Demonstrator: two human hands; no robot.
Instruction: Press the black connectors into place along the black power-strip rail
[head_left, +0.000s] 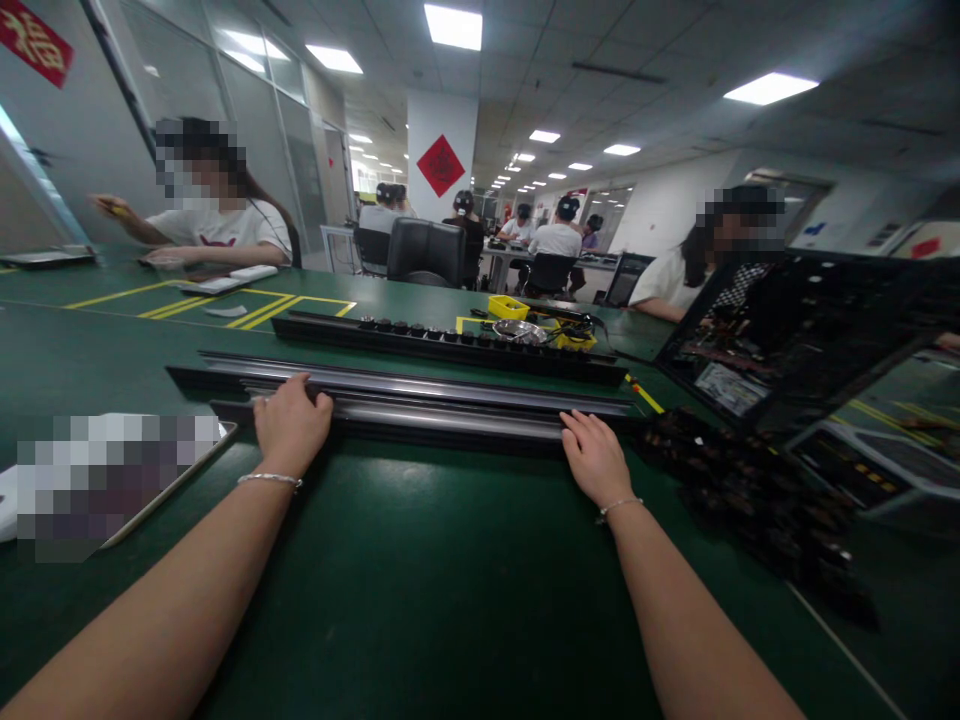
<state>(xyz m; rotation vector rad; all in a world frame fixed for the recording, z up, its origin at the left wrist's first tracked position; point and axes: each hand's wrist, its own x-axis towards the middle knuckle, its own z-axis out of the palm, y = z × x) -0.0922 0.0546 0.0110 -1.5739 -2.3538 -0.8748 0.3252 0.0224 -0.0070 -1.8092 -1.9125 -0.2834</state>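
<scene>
Long black metal rails lie side by side across the green table. My left hand [292, 425] is closed over the left part of the nearest rail [450, 420], its fingers curled over the far side. At that rail's right end, my right hand [596, 455] grips it with the fingertips over the top; the thumb is hidden. Just behind, and close against it, is another shiny dark rail [420, 384]. Farther back lies a black rail [442, 348] with a row of small dark parts along its top.
A pile of small dark parts [757, 490] lies on the right, near an upright black panel [720, 350] and a grey device [885, 465]. Yellow trays [507, 307] stand behind the rails. A blurred-out flat object [112, 480] is at left. People sit across the green table [420, 590].
</scene>
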